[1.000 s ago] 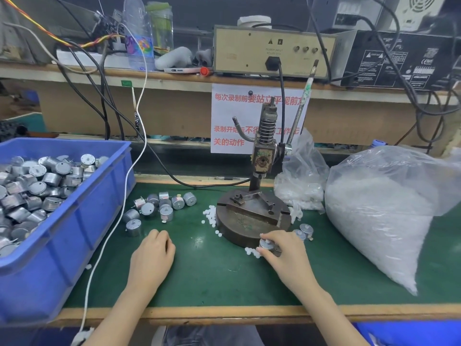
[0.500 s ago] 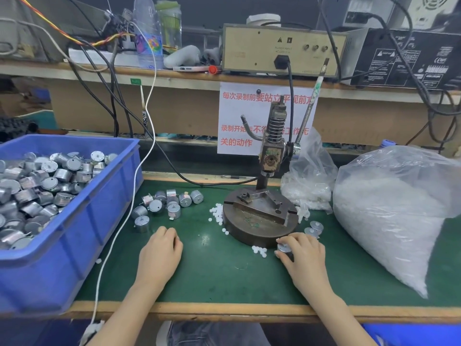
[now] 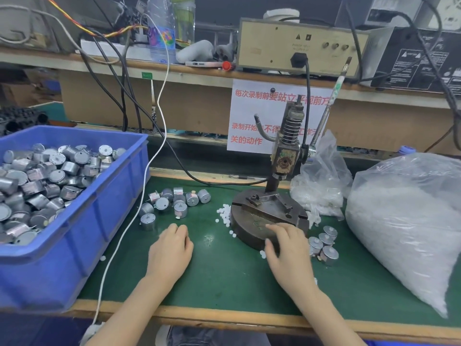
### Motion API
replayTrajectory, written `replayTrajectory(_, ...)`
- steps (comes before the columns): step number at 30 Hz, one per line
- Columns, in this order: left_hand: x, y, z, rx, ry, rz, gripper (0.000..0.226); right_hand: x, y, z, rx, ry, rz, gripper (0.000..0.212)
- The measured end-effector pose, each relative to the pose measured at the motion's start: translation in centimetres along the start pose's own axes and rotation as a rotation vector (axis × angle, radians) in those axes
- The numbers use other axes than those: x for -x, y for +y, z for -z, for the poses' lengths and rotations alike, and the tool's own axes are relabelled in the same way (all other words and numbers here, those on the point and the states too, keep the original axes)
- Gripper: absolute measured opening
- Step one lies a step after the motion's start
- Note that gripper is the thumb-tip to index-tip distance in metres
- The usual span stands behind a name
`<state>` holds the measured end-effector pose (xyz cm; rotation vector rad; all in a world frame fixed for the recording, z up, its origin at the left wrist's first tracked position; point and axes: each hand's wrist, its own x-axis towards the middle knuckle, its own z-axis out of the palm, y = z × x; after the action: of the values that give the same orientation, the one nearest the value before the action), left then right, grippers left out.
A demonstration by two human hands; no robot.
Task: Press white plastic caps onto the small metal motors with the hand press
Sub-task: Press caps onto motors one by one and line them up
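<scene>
Head view: your left hand [image 3: 171, 248] lies empty, palm down on the green mat [image 3: 224, 275]; your right hand [image 3: 289, 250], fingers spread, holds nothing, resting against the round dark metal press base [image 3: 252, 221].

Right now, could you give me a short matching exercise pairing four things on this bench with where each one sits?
Things:
1. blue bin
2. hand press
3. large clear bag
4. loose white caps

Places:
A. far right of the green mat
B. on the mat just left of the press base
C. left edge of the bench, full of metal motors
D. centre of the mat, behind the right hand

Pairs: 1-C, 2-D, 3-A, 4-B
</scene>
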<state>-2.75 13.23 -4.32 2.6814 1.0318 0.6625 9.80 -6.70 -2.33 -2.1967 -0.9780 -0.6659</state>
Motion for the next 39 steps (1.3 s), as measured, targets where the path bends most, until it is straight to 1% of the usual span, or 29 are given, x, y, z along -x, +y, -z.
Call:
replayTrajectory(4, -1.7, 1.9, -1.1, 0.005, -0.053, -0.114, 0.022, -1.2, -4.3, -3.2, -0.076, -0.069, 0.108, 0.03)
replayTrajectory(8, -3.9, 3.3, -2.7, 0.031, -0.104, -0.184, 0.033, -0.7, -5.1, -5.4, -0.053, -0.081, 0.274, 0.034)
replayTrajectory(11, -4.9, 3.6, -3.6, -0.002, -0.108, -0.207, 0.034, -0.5, -4.5, -5.9, -0.07, -0.052, 0.276, 0.033)
replayTrajectory(16, -5.6, 3.5, -4.1, 0.001, -0.096, -0.217, 0.031, -0.6, -4.8, -5.9, -0.017, -0.065, 0.308, 0.033)
replayTrajectory(19, -5.2, 3.5, -3.8, 0.02, -0.078, -0.246, 0.028, -0.6, -4.7, -6.0, -0.039, -0.063, 0.29, 0.032)
replayTrajectory(22, -4.4, 3.6, -3.4, 0.064, -0.071, -0.297, 0.024, -0.6, -4.6, -6.0, -0.027, -0.108, 0.279, 0.031)
replayTrajectory(25, -3.6, 2.9, -2.4, 0.146, -0.024, -0.263, 0.019, -1.1, -4.6, -5.7, -0.088, -0.155, 0.217, 0.029)
replayTrajectory(29, -2.1, 0.0, -1.0, 0.211, -0.044, -0.264, 0.013, -1.8, -5.0, -5.8, -0.125, -0.222, 0.201, 0.026)
replayTrajectory(31, -1.3, -1.1, -0.7, 0.258, -0.045, -0.244, 0.01, -2.6, -5.8, -6.6, -0.158, -0.276, 0.173, 0.025)
replayTrajectory(33, -0.8, -1.6, -0.5, 0.373, -0.053, -0.179, 0.006, -3.8, -7.1, -8.0, -0.191, -0.351, 0.134, 0.027)
replayTrajectory(35, -0.9, -1.6, -0.3, 0.432, -0.071, -0.118, 0.004, -5.3, -8.7, -9.7, -0.227, -0.416, 0.048, 0.032)
replayTrajectory(37, -1.0, -1.5, -0.4, 0.428, -0.082, -0.105, 0.004, -6.8, -10.2, -11.4, -0.206, -0.481, -0.03, 0.037)
replayTrajectory(39, -1.1, -1.5, -0.5, 0.42, -0.085, -0.112, 0.006, -7.9, -11.3, -12.7, -0.12, -0.532, -0.042, 0.039)
